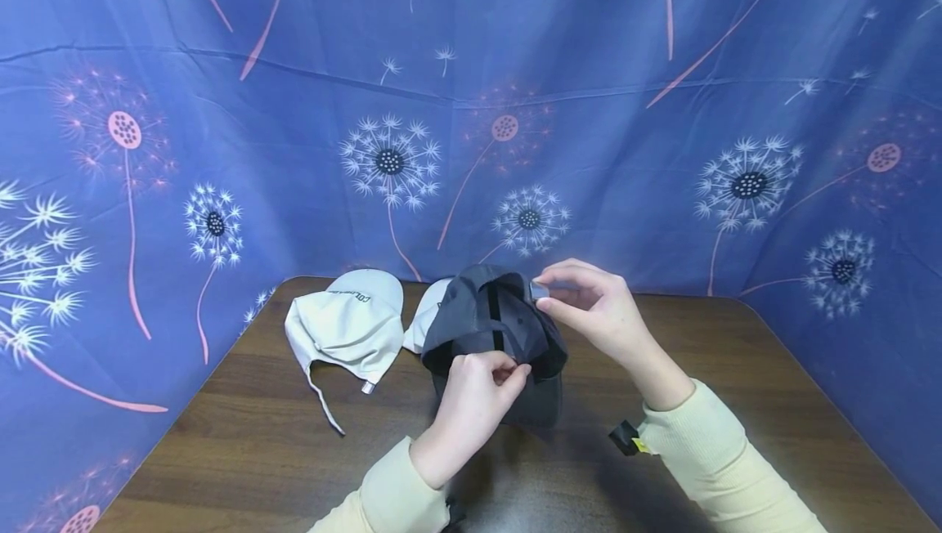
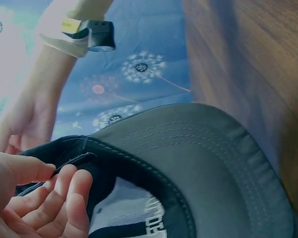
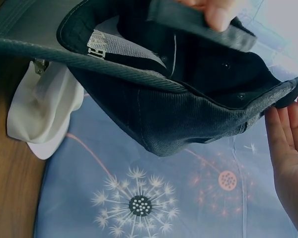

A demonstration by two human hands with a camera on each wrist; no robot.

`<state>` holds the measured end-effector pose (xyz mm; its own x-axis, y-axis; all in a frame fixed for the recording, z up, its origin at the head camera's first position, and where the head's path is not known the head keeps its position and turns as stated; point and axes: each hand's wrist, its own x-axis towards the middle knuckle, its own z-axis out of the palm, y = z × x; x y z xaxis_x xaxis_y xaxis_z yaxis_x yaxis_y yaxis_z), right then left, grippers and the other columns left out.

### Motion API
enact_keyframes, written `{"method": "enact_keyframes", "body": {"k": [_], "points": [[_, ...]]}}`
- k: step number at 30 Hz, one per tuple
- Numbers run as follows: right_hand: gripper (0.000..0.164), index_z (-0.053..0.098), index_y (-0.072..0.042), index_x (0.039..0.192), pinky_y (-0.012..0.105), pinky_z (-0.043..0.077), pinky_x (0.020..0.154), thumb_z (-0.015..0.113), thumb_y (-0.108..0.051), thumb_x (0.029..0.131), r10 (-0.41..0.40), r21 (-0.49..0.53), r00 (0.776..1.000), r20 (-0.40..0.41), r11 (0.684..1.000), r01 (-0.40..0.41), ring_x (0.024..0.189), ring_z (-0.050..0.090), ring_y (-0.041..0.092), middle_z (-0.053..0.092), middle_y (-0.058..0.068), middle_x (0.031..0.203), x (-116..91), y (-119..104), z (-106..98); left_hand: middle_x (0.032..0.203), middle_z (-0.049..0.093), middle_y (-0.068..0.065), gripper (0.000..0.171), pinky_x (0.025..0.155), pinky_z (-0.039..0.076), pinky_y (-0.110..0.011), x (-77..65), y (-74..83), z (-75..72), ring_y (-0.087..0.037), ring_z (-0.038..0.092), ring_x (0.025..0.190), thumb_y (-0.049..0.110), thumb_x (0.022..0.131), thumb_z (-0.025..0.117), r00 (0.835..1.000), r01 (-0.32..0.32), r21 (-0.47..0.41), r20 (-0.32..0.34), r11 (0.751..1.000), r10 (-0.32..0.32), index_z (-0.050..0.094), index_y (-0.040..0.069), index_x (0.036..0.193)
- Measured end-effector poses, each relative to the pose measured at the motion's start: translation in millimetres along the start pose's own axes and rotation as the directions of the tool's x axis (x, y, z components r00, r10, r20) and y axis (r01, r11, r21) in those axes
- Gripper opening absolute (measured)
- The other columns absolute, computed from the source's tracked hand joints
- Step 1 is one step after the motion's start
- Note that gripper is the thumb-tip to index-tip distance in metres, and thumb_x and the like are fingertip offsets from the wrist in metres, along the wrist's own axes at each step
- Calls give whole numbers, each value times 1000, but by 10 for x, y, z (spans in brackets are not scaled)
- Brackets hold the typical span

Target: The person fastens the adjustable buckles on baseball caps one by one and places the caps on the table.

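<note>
Both hands hold a dark baseball cap (image 1: 471, 304) above the table, its inside facing me and its brim (image 2: 203, 158) low and toward me. My left hand (image 1: 478, 398) pinches the cap's back strap (image 3: 201, 25) between thumb and fingers. At the cap's right edge, my right hand (image 1: 599, 308) pinches a small metal buckle (image 1: 540, 291) between thumb and fingertips. A white inner panel with lettering (image 2: 126, 208) shows inside the cap in the left wrist view. In the right wrist view the right hand's fingertips are partly cut off by the frame.
A white cap (image 1: 346, 329) with dark lettering lies on the wooden table (image 1: 250, 443) to the left, its strap hanging loose. Another white cap (image 1: 423, 320) sits partly hidden behind the dark one. A blue cloth (image 1: 294, 149) with dandelion prints surrounds the table.
</note>
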<state>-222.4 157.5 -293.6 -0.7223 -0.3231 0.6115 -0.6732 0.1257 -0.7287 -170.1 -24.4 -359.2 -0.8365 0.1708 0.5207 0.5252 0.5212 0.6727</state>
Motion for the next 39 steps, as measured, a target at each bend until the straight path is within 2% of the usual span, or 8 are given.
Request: {"method": "enact_keyframes", "body": {"k": [4, 10, 19, 26, 34, 39], "points": [[23, 68, 2, 102, 32, 54, 82, 70, 5, 80, -6, 6, 1000, -13, 1000, 6, 92, 67, 15, 63, 13, 102, 1, 2, 5, 62, 66, 2, 11, 52, 44, -12, 2, 28, -68, 4, 52, 53, 14, 83, 71, 999, -30, 6, -28, 1000, 30, 72, 8, 74], [23, 68, 2, 103, 31, 54, 82, 70, 4, 80, 7, 2, 1000, -16, 1000, -7, 91, 67, 16, 63, 12, 102, -2, 13, 4, 62, 66, 2, 10, 54, 46, -13, 20, 81, -175, 2, 54, 55, 14, 83, 71, 998, -47, 1, -47, 999, 47, 73, 8, 75], [22, 67, 2, 103, 29, 53, 83, 71, -2, 82, 18, -26, 1000, -9, 999, -18, 93, 67, 15, 63, 0, 102, -4, 4, -9, 65, 68, 1, 9, 56, 49, -16, 76, 177, -330, -1, 58, 57, 14, 83, 72, 992, -53, -8, -117, 999, 51, 73, 6, 78], [22, 67, 2, 103, 30, 54, 81, 71, 0, 81, 17, -18, 1000, -22, 1000, -17, 91, 68, 16, 64, 5, 101, -8, 13, 7, 65, 67, 1, 9, 57, 50, -18, 134, 191, -425, -3, 60, 59, 14, 83, 72, 985, -59, -3, -162, 998, 58, 73, 7, 77], [23, 66, 4, 104, 31, 54, 80, 71, -1, 81, 13, 0, 1000, -18, 1000, -13, 90, 68, 16, 63, 5, 101, -9, 12, 22, 62, 66, 3, 9, 54, 49, -19, 198, 200, -507, -2, 58, 57, 13, 83, 71, 979, -67, -44, -195, 997, 57, 73, 8, 76], [23, 66, 4, 104, 30, 54, 80, 71, 0, 82, 16, 14, 1000, -20, 1000, -15, 91, 69, 22, 63, 10, 101, -12, 9, 34, 62, 67, 3, 10, 52, 48, -19, 244, 183, -538, -1, 59, 56, 13, 84, 71, 972, -88, -75, -224, 993, 70, 73, 8, 76]]}}
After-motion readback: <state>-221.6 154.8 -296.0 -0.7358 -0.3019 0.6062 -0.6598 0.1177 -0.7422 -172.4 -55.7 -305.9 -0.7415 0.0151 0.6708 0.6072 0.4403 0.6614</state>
